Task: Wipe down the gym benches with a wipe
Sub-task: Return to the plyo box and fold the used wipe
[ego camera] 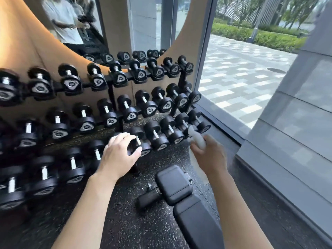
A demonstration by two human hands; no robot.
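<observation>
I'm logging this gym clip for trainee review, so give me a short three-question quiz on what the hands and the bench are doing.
1. True or false: the right hand grips the crumpled white wipe.
2. The left hand is over: A) a black round-headed dumbbell on the lowest rack row, B) the black padded bench, C) the window glass.
3. Fill in: the wipe is ___ touching the bench.

Key: 1 true. 2 A. 3 not; it is held above the bench.

Matt black padding is covering the bench (181,187), soft white cloth is forming the wipe (197,141), and speckled rubber is lining the floor (115,221).
</observation>
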